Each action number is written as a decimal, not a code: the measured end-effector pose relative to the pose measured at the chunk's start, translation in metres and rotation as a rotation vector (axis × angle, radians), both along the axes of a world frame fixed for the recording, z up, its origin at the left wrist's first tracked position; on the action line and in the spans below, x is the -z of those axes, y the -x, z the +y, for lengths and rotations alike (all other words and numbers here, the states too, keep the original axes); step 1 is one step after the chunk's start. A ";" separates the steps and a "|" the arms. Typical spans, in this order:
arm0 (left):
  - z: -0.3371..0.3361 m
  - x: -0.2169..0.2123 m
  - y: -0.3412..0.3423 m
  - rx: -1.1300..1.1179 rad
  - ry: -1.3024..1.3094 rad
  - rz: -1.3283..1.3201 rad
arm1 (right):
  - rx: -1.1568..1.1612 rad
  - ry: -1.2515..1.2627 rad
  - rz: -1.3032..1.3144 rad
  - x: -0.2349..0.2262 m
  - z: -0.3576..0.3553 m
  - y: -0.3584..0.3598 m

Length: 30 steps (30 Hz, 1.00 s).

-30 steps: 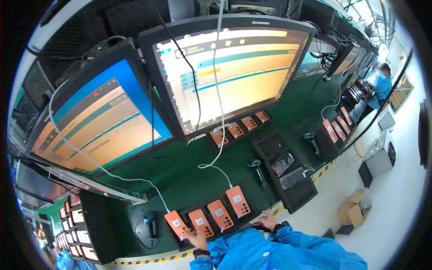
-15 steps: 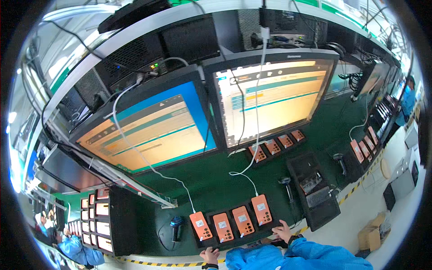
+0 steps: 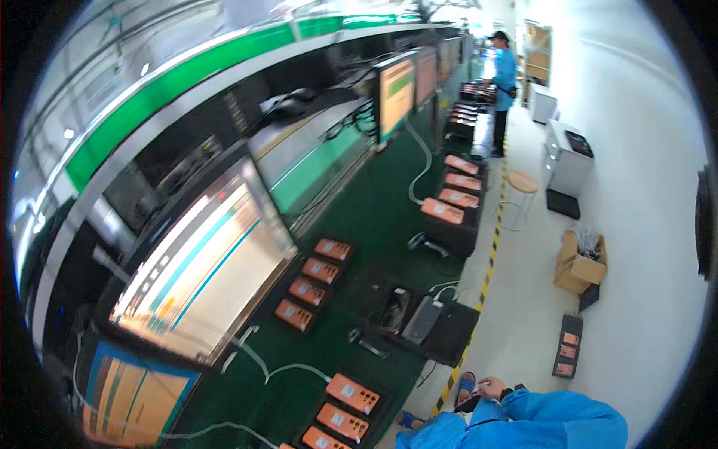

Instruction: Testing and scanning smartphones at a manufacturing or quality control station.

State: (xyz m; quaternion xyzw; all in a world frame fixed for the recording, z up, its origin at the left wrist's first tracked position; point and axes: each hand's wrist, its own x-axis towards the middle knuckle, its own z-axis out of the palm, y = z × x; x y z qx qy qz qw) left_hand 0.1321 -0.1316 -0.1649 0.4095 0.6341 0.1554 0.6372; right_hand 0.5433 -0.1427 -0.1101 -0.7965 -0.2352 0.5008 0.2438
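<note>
My right hand [image 3: 491, 388] hangs at the lower right in front of my blue sleeve, beyond the bench edge. Its fingers look bent but are smeared by motion, and whether they hold anything cannot be made out. My left hand does not show. Nearest on the bench are several orange phones [image 3: 352, 393] lying back up in a black tray, cut off by the lower rim. A white cable [image 3: 299, 367] runs to the end of the farthest of these phones.
Farther up lie another tray of orange phones [image 3: 308, 292], a black case [image 3: 449, 329] and handheld scanners [image 3: 366, 343]. On the floor stand a cardboard box [image 3: 580, 262], a stool [image 3: 523, 182] and a tray with phones [image 3: 568, 348]. A person in blue [image 3: 505, 75] stands far off.
The view has swung to the right along the bench and aisle. My left hand has left the picture; my right hand, earlier spread beside the phone tray, now appears beyond the bench edge.
</note>
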 end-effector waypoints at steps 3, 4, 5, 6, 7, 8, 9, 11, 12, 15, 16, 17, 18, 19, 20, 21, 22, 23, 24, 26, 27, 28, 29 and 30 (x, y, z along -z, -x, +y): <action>0.036 -0.009 -0.049 0.258 -0.029 0.062 | 0.356 -0.029 0.151 0.003 -0.052 -0.034; 0.047 -0.012 -0.068 0.349 -0.042 0.083 | 0.383 0.014 0.113 0.022 -0.074 -0.047; 0.058 -0.013 -0.088 0.420 -0.057 0.102 | 0.401 0.061 0.077 0.043 -0.093 -0.057; 0.066 -0.012 -0.109 0.493 -0.071 0.117 | 0.432 0.051 0.078 0.061 -0.111 -0.063; 0.073 -0.012 -0.130 0.564 -0.085 0.134 | 0.431 0.044 0.013 0.078 -0.130 -0.068; 0.079 -0.012 -0.154 0.627 -0.100 0.145 | 0.425 0.041 -0.054 0.083 -0.139 -0.081; 0.084 -0.012 -0.177 0.696 -0.115 0.156 | 0.447 0.038 -0.055 0.089 -0.143 -0.098; 0.092 -0.016 -0.214 0.821 -0.170 0.173 | 0.694 -0.015 0.075 0.088 -0.144 -0.114; 0.092 -0.016 -0.237 0.878 -0.197 0.168 | 0.702 -0.018 0.081 0.083 -0.146 -0.129; 0.105 -0.022 -0.292 1.034 -0.292 0.141 | 0.783 0.039 0.264 0.049 -0.129 -0.185; 0.111 -0.027 -0.314 1.063 -0.333 0.120 | 0.778 0.029 0.262 0.053 -0.127 -0.202; 0.118 -0.027 -0.334 1.088 -0.384 0.088 | 0.769 0.016 0.259 0.063 -0.123 -0.215; 0.125 -0.043 -0.364 1.087 -0.397 0.086 | 0.927 -0.074 0.349 0.082 -0.126 -0.224; 0.131 -0.074 -0.398 1.031 -0.431 -0.007 | 1.076 -0.163 0.442 0.095 -0.121 -0.238; 0.138 -0.105 -0.428 0.967 -0.462 -0.098 | 1.090 -0.160 0.425 0.094 -0.109 -0.244; 0.146 -0.138 -0.455 0.953 -0.468 -0.098 | 1.074 -0.200 0.485 0.090 -0.098 -0.250; 0.155 -0.171 -0.482 0.877 -0.329 -0.160 | 1.018 -0.209 0.547 0.104 -0.083 -0.255; 0.166 -0.190 -0.504 0.801 -0.190 -0.225 | 0.964 -0.216 0.605 0.122 -0.072 -0.261; 0.184 -0.187 -0.518 0.777 -0.193 -0.233 | 0.899 -0.239 0.635 0.121 -0.053 -0.270; 0.228 -0.184 -0.545 0.643 -0.471 -0.377 | 0.784 -0.253 0.642 0.079 -0.002 -0.279; 0.258 -0.192 -0.556 0.573 -0.597 -0.332 | 0.729 -0.247 0.623 0.058 0.024 -0.289; 0.292 -0.213 -0.566 0.497 -0.718 -0.285 | 0.710 -0.224 0.605 0.043 0.048 -0.304; 0.330 -0.204 -0.575 0.340 -0.789 -0.214 | 0.661 -0.254 0.578 0.030 0.069 -0.317; 0.362 -0.220 -0.586 0.152 -0.874 -0.230 | 0.602 -0.275 0.554 0.022 0.085 -0.332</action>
